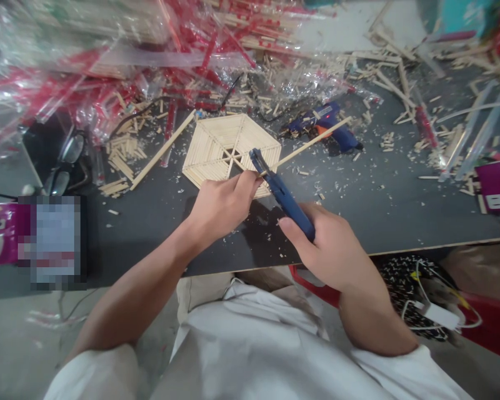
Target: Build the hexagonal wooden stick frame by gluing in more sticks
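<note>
My left hand [225, 205] is closed, its fingertips pinching the near end of a thin wooden stick [310, 144] that slants off to the upper right. In my closed right hand [329, 239] is a blue-handled cutter [289, 203]. Its dark metal head reaches the stick just beside my left fingertips; whether the jaws touch the wood I cannot tell. Behind both hands lies a six-sided panel [216, 136] of stick strips with spokes and a small open centre. My left hand covers part of its near edge.
A dark blue glue gun [337, 128] with a small red light lies behind the stick. Another loose stick [162, 150] rests left of the panel. Offcuts [127, 153] and plastic wrappers [150, 61] crowd the back. Eyeglasses [69, 161] lie at left on the dark table [150, 222].
</note>
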The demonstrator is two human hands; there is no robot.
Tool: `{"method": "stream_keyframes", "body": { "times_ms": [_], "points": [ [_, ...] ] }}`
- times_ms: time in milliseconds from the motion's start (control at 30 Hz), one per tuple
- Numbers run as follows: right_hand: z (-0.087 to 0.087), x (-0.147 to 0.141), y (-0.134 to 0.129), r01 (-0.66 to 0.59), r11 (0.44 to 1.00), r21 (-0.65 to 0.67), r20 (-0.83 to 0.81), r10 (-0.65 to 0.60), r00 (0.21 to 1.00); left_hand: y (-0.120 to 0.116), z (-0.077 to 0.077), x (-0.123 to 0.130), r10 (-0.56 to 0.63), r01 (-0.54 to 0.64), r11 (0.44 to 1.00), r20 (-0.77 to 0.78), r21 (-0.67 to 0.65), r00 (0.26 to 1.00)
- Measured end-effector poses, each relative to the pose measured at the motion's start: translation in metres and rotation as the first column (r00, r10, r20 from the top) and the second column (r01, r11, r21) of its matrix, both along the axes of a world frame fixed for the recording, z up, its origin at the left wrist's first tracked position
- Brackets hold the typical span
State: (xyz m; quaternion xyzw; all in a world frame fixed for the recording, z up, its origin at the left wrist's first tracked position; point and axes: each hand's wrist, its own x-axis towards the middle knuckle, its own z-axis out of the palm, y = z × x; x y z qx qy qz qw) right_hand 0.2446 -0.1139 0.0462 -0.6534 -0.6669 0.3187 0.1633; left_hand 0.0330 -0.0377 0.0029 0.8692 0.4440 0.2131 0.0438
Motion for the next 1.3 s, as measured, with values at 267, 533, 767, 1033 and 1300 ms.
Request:
{"method": "stream_keyframes", "body": {
  "times_ms": [267, 533, 767, 1033, 1300],
  "points": [
    [-0.005, -0.001, 0.004, -0.013, 1.000, 0.021, -0.003, 0.013, 1.000, 0.001, 0.003, 0.001, 0.017, -0.019, 0.999, -0.038, -0.032, 0.999],
    [-0.007, 0.008, 0.022, -0.166, 0.983, -0.075, -0.111, 0.158, 0.981, -0.011, 0.043, 0.008, 0.130, -0.252, 0.912, -0.356, -0.324, 0.925],
    [0.010, -0.012, 0.027, -0.386, 0.892, -0.235, -0.062, 0.383, 0.922, -0.065, 0.055, -0.009, 0.311, -0.513, 0.779, -0.488, -0.361, 0.816],
    [0.018, -0.075, 0.024, -0.583, 0.772, -0.255, 0.142, 0.626, 0.767, -0.122, 0.013, -0.060, 0.656, -0.678, 0.729, -0.186, -0.095, 0.732],
    [0.014, -0.089, 0.019, -0.595, 0.760, -0.260, 0.224, 0.647, 0.729, -0.130, -0.001, -0.078, 0.595, -0.590, 0.803, -0.072, 0.085, 0.800]
  ]
}}
